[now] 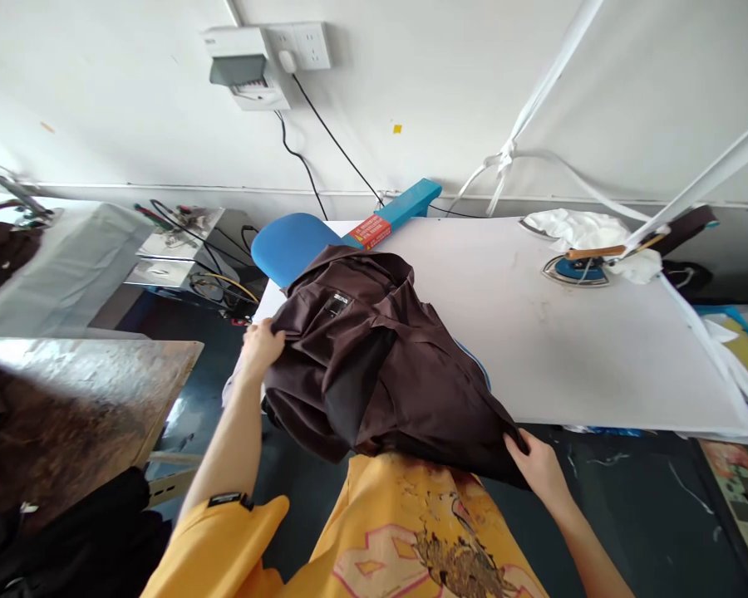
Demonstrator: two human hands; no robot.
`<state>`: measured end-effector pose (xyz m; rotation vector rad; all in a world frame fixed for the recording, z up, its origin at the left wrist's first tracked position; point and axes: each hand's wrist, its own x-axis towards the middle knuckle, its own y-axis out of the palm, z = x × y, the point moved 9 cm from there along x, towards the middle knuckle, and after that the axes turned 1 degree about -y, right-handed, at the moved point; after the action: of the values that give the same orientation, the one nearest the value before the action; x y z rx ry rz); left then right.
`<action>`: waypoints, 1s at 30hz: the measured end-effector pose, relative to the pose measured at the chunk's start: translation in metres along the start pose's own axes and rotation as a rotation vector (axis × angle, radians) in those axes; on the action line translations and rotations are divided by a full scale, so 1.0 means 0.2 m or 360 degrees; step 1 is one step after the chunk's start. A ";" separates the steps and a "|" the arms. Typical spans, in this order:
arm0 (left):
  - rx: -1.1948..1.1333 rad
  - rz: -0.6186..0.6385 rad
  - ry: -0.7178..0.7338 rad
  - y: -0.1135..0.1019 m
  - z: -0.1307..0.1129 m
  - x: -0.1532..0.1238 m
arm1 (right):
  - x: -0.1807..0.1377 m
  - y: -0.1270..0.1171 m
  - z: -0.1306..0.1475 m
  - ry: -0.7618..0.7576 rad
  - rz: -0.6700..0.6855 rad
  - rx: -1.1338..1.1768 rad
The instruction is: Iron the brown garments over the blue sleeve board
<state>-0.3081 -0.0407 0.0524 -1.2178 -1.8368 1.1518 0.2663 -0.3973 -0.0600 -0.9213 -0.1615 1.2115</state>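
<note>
A dark brown garment [380, 365] lies bunched over the blue padded arm [290, 245] at the left end of the white ironing table [567, 349]. My left hand [260, 345] grips the garment's left edge, fingers closed on the cloth. At the table's near edge, my right hand [536, 465] holds the garment's lower right corner, with its fingers tucked under the fabric. A label shows on the garment's upper part.
An iron [577, 267] rests on the far right of the table beside white cloth [577, 226]. White straps [536, 91] hang down from above. A worn wooden surface [68, 407] and dark clothes [68, 540] sit at my left. Sockets and cables are on the wall.
</note>
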 end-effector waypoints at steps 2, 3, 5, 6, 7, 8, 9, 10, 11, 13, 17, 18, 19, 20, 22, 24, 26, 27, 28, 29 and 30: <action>0.0026 0.0124 0.0229 0.14 -0.20 -0.05 | 0.03 0.04 0.02 0.0054 0.0245 0.0258; 0.0037 0.0211 0.0385 0.22 -0.33 -0.10 | 0.04 0.07 0.03 0.0096 0.0357 0.0424; 0.0071 0.0406 0.0660 0.35 -0.58 -0.21 | 0.05 0.10 0.09 0.0170 0.0480 0.0736; 0.0090 0.0497 0.0777 0.41 -0.70 -0.26 | 0.07 0.11 0.13 0.0186 0.0485 0.0837; 0.0114 0.0554 0.0856 0.45 -0.80 -0.30 | 0.09 0.13 0.17 0.0191 0.0457 0.0888; 0.0145 0.0580 0.0909 0.49 -0.88 -0.32 | 0.11 0.13 0.21 0.0192 0.0403 0.0902; 0.0181 0.0577 0.0941 0.52 -0.94 -0.33 | 0.13 0.14 0.26 0.0194 0.0332 0.0901; 0.0216 0.0539 0.0945 0.54 -0.98 -0.32 | 0.14 0.14 0.30 0.0194 0.0258 0.0907; 0.0246 0.0473 0.0926 0.55 -1.00 -0.31 | 0.16 0.14 0.34 0.0194 0.0193 0.0925; 0.0277 0.0302 0.0856 0.55 -1.01 -0.26 | 0.19 0.14 0.43 0.0179 0.0130 0.0963; 0.0307 0.0181 0.0892 0.57 -0.99 -0.19 | 0.27 0.10 0.59 -0.0032 0.0054 0.0608; 0.0310 0.0228 0.0941 0.59 -0.99 -0.19 | 0.30 0.08 0.62 -0.0100 -0.0019 0.0446; 0.0307 0.0284 0.0982 0.61 -1.00 -0.19 | 0.32 0.06 0.64 -0.0157 -0.0098 0.0300; 0.0296 0.0337 0.1003 0.62 -1.00 -0.18 | 0.34 0.04 0.66 -0.0198 -0.0166 0.0186; 0.0269 0.0402 0.0976 0.63 -1.00 -0.17 | 0.36 0.03 0.66 -0.0239 -0.0239 0.0067; 0.0240 0.0405 0.0887 0.62 -0.96 -0.15 | 0.36 0.03 0.65 -0.0263 -0.0273 0.0010; 0.0206 0.0361 0.0754 0.58 -0.87 -0.13 | 0.35 0.03 0.64 -0.0280 -0.0324 -0.0040; 0.0190 0.0325 0.0678 0.54 -0.81 -0.12 | 0.34 0.02 0.64 -0.0289 -0.0367 -0.0071; 0.0178 0.0291 0.0601 0.51 -0.74 -0.11 | 0.34 0.01 0.65 -0.0306 -0.0416 -0.0112; 0.0170 0.0267 0.0528 0.48 -0.66 -0.10 | 0.35 0.01 0.67 -0.0332 -0.0466 -0.0163; 0.0167 0.0260 0.0467 0.46 -0.59 -0.10 | 0.36 0.01 0.70 -0.0368 -0.0513 -0.0220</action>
<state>-0.1661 -0.0052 0.0163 -1.4130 -1.4650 1.0763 0.2133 -0.2627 0.0037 -0.8344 -0.5636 1.0113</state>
